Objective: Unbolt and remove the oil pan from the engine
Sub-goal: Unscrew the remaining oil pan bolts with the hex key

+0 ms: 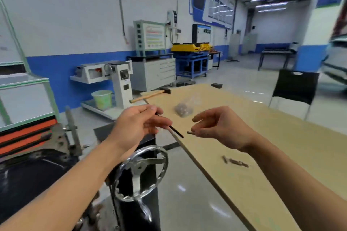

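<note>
Indoors, by a tan workshop table [281,146], the left hand [135,125] grips a black rod [177,133], the right hand [219,127] pinches a bolt [189,132].

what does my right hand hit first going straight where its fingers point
Likely the thin black rod gripped by the left hand; the small dark piece pinched by the right hand nearly faces its tip, depth unclear.

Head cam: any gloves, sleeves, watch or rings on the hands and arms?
No. Left hand and right hand wear no gloves. Left forearm and right forearm are uncovered to the frame edge, with no sleeve in view. No watch, band or ring shows, though the picture is slightly blurred.
</note>
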`<action>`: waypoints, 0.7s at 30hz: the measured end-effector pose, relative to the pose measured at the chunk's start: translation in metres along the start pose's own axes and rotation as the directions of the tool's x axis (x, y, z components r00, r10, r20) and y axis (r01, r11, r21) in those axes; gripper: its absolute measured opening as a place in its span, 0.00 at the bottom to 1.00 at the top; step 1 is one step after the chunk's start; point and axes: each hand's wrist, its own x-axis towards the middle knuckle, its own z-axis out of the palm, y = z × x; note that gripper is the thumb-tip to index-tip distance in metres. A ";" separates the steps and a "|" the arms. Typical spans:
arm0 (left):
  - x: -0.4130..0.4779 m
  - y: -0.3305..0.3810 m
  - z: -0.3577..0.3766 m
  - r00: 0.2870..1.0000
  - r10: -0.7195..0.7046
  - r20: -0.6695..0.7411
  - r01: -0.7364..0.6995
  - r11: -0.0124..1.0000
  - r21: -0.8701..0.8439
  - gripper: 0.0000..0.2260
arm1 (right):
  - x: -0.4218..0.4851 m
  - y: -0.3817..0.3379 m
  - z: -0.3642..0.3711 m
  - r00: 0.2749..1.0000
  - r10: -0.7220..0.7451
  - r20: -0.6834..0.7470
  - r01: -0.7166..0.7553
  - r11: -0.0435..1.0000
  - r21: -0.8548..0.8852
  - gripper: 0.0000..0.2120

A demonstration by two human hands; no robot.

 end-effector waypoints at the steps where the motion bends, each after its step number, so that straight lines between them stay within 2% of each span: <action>1: 0.009 -0.011 0.021 0.999 -0.022 0.031 0.022 1.000 -0.007 0.11 | -0.010 0.024 -0.017 0.998 0.041 -0.055 -0.045 0.995 -0.084 0.12; 5: 0.039 -0.046 0.084 0.990 -0.078 0.120 0.080 0.997 -0.013 0.11 | -0.046 0.111 -0.047 0.976 0.186 -0.115 -0.215 0.920 -0.329 0.12; 8: 0.053 -0.062 0.107 0.984 -0.097 0.152 0.096 0.995 0.015 0.11 | -0.058 0.150 -0.042 0.972 0.209 -0.103 -0.233 0.890 -0.392 0.13; 16: 0.063 -0.072 0.120 0.975 -0.132 0.180 0.110 0.986 0.126 0.11 | -0.050 0.170 -0.035 0.988 0.086 -0.132 -0.144 0.837 -0.529 0.10; 19: 0.064 -0.065 0.109 0.977 -0.129 0.173 0.099 0.980 0.172 0.12 | -0.040 0.153 -0.042 0.964 0.015 -0.266 -0.137 0.884 -0.447 0.07; 21: 0.063 -0.054 0.098 0.977 -0.116 0.178 0.077 0.974 0.213 0.13 | -0.028 0.126 -0.043 0.936 -0.068 -0.344 -0.072 0.923 -0.378 0.05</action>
